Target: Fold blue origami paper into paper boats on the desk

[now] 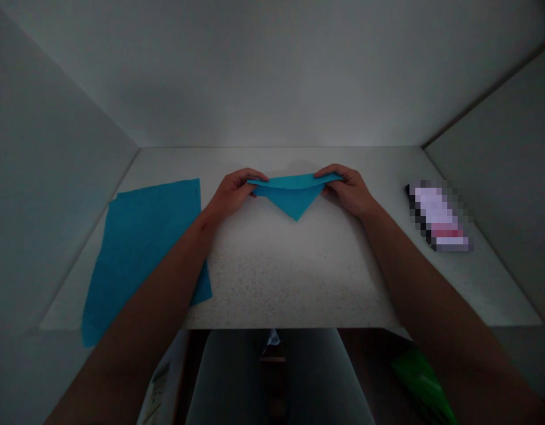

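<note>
A small piece of blue paper (294,198) is stretched between my hands over the white tabletop. It has a folded band along its far edge, and a triangular point hangs toward me. My left hand (237,188) pinches the paper's left end between thumb and fingers. At the right end, my right hand (346,188) grips it the same way, with fingers on top and the thumb below. A larger blue sheet (148,230) lies flat on the left, partly hidden under my left forearm.
On the right side of the tabletop (276,277) lies a pixelated phone-like object (440,215). Walls (272,71) close in the table at the back and both sides. Below the front edge, a green item (423,381) shows at the lower right.
</note>
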The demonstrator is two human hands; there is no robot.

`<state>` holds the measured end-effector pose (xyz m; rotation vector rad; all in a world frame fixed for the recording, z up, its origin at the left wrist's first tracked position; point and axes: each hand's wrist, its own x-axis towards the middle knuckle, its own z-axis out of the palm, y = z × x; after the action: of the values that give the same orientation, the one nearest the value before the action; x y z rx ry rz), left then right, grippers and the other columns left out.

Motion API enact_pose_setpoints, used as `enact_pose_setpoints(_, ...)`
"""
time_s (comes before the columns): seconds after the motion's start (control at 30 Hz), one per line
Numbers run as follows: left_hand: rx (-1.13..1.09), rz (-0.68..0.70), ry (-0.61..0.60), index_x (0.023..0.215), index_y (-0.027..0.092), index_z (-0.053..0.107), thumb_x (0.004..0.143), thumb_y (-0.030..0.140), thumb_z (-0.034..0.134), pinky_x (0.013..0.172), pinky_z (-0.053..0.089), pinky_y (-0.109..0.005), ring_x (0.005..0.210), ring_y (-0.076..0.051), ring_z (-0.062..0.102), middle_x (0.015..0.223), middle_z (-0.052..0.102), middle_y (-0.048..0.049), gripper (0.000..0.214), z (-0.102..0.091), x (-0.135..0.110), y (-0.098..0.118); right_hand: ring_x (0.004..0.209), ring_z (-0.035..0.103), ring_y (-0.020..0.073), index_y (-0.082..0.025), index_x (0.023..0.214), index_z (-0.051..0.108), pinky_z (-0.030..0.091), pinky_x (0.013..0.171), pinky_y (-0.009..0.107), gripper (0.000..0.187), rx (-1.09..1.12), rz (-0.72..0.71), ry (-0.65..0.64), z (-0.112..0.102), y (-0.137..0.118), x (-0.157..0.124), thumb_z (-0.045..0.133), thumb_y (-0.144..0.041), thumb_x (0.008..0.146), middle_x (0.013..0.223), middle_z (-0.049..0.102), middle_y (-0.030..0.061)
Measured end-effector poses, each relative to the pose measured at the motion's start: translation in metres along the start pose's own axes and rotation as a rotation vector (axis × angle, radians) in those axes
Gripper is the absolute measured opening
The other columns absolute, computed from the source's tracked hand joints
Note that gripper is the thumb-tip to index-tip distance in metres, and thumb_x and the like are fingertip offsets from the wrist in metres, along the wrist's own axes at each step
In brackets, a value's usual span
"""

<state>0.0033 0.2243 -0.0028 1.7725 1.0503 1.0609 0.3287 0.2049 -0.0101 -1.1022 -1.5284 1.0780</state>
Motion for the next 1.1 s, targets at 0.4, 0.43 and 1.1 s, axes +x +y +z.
enact_pose_setpoints(0.4,-0.128,-0.024,-0.118,0.131,0.026,0.077,0.078,0.031,0.084,0.066,0.060,-0.029,0.078,-0.019,0.072,0.093,0.076,-0.0043,0.053,-0.006,-0.004,-0.006,0.076,0.058,0.0178,-0.027,0.129,0.075,0.051,0.070,0.032,0.054,-0.020,-0.035,-0.119,-0.005,0.000,-0.003,0.085,-0.034,0.077,0.089,0.066,0.0001)
enact_pose_setpoints(0.43,-0.125,-0.021,-0.128,0.133,0.026,0.076,0.077,0.030,0.085,0.066,0.060,-0.028,0.078,-0.019,0.073,0.092,0.076,-0.0043,0.056,-0.006,-0.004,-0.007,0.075,0.057,0.0174,-0.026,0.131,0.075,0.049,0.070,0.032,0.054,-0.026,-0.034,-0.124,-0.005,0.001,-0.003,0.084,-0.032,0.077,0.088,0.065,-0.0004)
enact_pose_setpoints(1.1,-0.134,0.054,0.082,0.095,0.022,0.062,0.086,0.050,0.086,0.068,0.061,-0.025,0.070,-0.013,0.071,0.081,0.073,0.0010,0.038,0.002,0.006,-0.023,0.056,0.048,0.0129,-0.024,0.097,0.071,0.038,0.052,0.028,0.051,-0.070,-0.042,-0.034,-0.001,0.002,0.003,0.077,-0.075,0.092,0.071,0.063,-0.0007)
